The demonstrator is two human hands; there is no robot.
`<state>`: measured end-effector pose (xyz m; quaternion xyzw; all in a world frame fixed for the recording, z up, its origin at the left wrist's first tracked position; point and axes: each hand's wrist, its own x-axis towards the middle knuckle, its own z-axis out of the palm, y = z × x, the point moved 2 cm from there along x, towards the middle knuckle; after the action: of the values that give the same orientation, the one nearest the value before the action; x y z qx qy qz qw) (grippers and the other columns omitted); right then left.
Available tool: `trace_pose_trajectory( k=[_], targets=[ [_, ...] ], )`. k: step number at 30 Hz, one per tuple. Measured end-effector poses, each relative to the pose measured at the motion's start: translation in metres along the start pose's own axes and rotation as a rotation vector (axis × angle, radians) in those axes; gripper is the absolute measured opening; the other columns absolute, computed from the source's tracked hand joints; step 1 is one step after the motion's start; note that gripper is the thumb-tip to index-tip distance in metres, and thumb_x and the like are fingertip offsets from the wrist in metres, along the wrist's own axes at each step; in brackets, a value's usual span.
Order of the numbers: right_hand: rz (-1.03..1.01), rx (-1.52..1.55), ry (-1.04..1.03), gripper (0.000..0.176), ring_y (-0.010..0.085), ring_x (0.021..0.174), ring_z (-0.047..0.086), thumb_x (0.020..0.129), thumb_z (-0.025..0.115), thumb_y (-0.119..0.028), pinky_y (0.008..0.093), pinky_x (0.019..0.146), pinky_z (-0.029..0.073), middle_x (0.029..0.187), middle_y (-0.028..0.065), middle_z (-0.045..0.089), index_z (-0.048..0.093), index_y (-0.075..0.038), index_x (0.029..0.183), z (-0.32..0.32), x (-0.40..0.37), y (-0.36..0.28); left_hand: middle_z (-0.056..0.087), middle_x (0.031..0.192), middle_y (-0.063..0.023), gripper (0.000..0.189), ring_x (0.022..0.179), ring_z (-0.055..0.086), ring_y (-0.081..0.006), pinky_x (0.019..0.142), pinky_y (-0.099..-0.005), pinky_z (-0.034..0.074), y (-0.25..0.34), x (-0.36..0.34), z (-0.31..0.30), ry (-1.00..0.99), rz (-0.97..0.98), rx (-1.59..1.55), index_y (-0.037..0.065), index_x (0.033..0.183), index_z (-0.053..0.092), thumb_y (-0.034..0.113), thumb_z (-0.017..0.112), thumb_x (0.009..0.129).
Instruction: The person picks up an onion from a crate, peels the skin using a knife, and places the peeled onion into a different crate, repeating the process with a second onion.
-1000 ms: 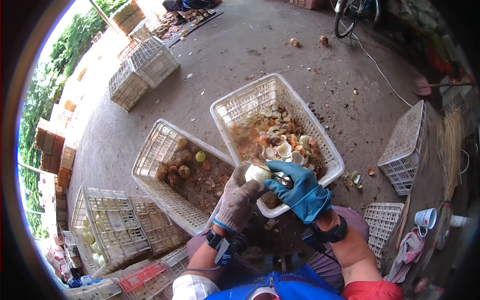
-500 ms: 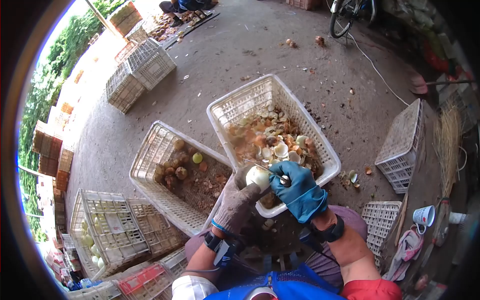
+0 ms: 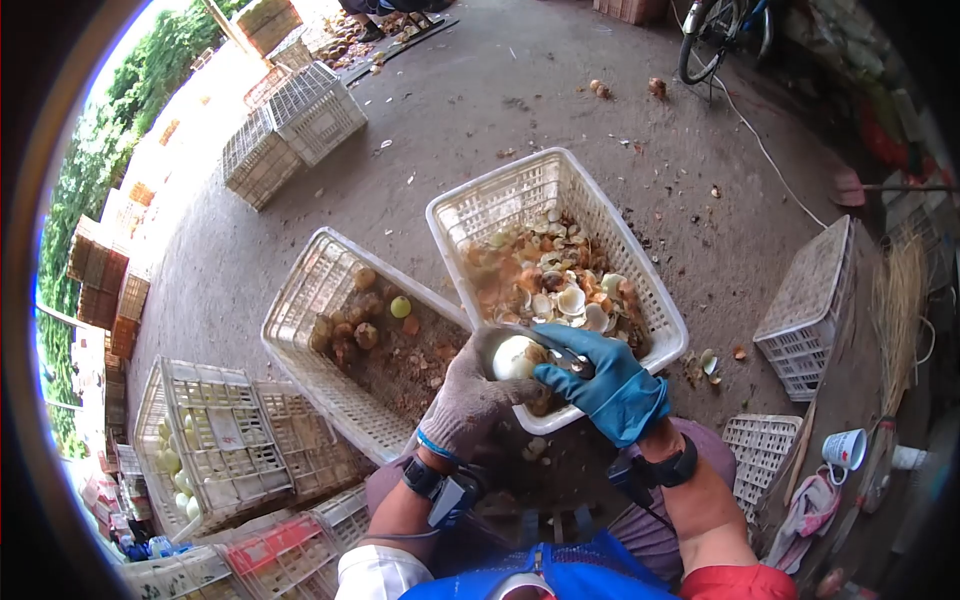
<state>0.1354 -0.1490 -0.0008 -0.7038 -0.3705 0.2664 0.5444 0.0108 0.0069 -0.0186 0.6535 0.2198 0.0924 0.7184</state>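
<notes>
My left hand (image 3: 470,393), in a grey knit glove, is wrapped round a partly peeled white onion (image 3: 516,358). In a blue rubber glove, my right hand (image 3: 607,385) grips a small knife (image 3: 577,363) against the onion's right side; its blade is mostly hidden. Both hands are over the near edge of a white crate (image 3: 671,345) of onion peels (image 3: 570,300). Left of it, another white crate (image 3: 281,337) holds several unpeeled onions (image 3: 366,335), one greenish onion (image 3: 400,307) and loose skins.
Crates with pale onions (image 3: 228,440) stand at the lower left. More crates (image 3: 318,112) are at the upper left. To the right are a crate (image 3: 806,310), a mug (image 3: 845,449), a broom (image 3: 896,320) and a cable. A bicycle (image 3: 710,40) and part of a person are at the top.
The view has shifted slightly. My right hand has turned, its fingers now lying closer against the onion, and the knife blade shows less than before.
</notes>
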Motion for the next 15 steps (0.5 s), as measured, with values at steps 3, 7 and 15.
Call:
trace_pose_trajectory(
  k=[3,7,15],
  targets=[
    [-0.012,-0.035,-0.056,0.052,0.0225,0.118,0.070,0.092,0.079,-0.013,0.0343,0.100,0.056,0.130,0.0176,0.072,0.063,-0.001,0.140,0.002,-0.001,0.004,0.068,0.122,-0.0086,0.068,0.112,0.064,-0.0166,0.099,-0.0337,0.054,-0.001,-0.002,-0.002,-0.036,-0.083,-0.051,0.000,0.135,0.058,-0.001,0.084,0.072],
    [-0.055,-0.136,-0.025,0.045,0.0284,0.115,0.072,0.090,0.073,-0.005,0.0368,0.098,0.057,0.126,0.0196,0.072,0.066,-0.001,0.134,0.005,-0.002,0.002,0.068,0.121,-0.0084,0.071,0.112,0.065,-0.0159,0.099,-0.0334,0.054,-0.007,-0.002,-0.003,-0.020,-0.107,-0.027,0.000,0.135,0.058,-0.001,0.086,0.070],
    [-0.114,-0.217,0.010,0.041,0.0368,0.105,0.072,0.088,0.069,-0.004,0.0408,0.089,0.059,0.119,0.0210,0.072,0.067,-0.003,0.129,0.002,0.002,0.018,0.068,0.121,-0.0078,0.069,0.112,0.065,-0.0159,0.099,-0.0328,0.055,-0.004,0.000,-0.002,0.034,-0.051,0.202,0.002,0.133,0.060,0.000,0.089,0.071]
  ],
)
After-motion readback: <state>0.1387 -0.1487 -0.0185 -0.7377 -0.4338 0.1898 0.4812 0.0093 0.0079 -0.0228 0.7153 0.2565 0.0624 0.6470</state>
